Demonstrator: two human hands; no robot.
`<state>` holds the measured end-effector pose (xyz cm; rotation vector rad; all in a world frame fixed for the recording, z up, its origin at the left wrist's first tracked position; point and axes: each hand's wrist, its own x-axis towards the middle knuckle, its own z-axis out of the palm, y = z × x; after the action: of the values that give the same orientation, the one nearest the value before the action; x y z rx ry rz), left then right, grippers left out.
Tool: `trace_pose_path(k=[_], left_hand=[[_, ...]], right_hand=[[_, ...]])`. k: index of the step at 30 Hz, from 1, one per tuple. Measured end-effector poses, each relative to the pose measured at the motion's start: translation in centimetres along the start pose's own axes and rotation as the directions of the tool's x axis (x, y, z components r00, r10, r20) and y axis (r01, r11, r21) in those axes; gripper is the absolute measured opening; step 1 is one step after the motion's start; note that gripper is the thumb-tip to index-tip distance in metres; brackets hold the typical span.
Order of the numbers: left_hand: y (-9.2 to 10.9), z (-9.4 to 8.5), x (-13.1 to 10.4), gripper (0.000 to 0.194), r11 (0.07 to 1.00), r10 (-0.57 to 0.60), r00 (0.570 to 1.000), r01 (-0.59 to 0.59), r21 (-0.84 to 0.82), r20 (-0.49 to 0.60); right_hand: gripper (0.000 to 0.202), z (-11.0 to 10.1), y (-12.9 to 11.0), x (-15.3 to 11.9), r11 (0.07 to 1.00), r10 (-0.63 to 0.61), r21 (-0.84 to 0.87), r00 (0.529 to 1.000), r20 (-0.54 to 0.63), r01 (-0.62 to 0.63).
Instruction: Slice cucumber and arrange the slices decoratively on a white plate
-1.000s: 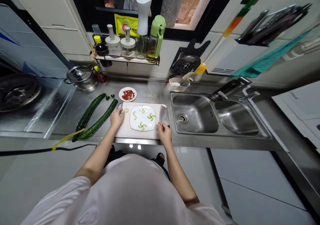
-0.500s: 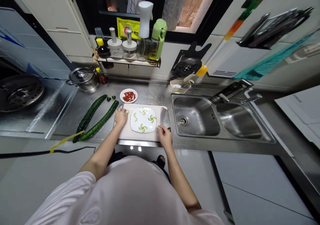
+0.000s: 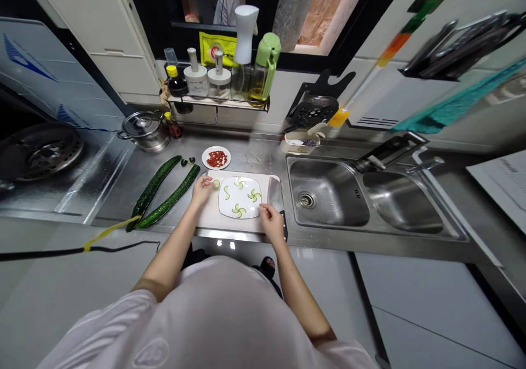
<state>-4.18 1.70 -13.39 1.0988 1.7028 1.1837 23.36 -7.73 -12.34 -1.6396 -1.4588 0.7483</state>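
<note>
A white plate (image 3: 239, 205) with several curved green cucumber slices in pinwheel patterns lies on a pale cutting board (image 3: 209, 220). My left hand (image 3: 201, 190) is at the board's left edge, fingertips beside a small cucumber piece (image 3: 216, 183); whether it grips anything is too small to tell. My right hand (image 3: 271, 221) is closed in a pinch at the plate's lower right edge; what it may hold is hidden. A knife (image 3: 275, 194) lies along the board's right side, its dark handle partly behind my right hand.
Two long cucumbers (image 3: 164, 202) lie left of the board. Behind it is a small plate of red pieces (image 3: 222, 164). A lidded pot (image 3: 146, 132) stands at the back left, and a double sink (image 3: 335, 194) is on the right. Bottles fill a wall shelf (image 3: 213, 102).
My left hand has drawn slightly away from the cucumber piece, which shows more fully. My right hand has moved slightly to the plate's edge. The whole view has shifted a little.
</note>
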Motion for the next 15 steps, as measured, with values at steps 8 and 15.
trace_pose_path(k=[8,15], left_hand=[[6.7,-2.1,-4.5,0.042,0.96,0.03,0.984,0.021,-0.278,0.178],[10.0,-2.4,-6.9,0.043,0.966,0.142,0.956,-0.077,-0.247,0.259]], right_hand=[[0.033,0.7,-6.3,2.3,0.985,-0.108,0.129,0.994,-0.028,0.111],[0.028,0.1,-12.8,4.1,0.907,-0.421,0.081,0.898,0.131,0.414]])
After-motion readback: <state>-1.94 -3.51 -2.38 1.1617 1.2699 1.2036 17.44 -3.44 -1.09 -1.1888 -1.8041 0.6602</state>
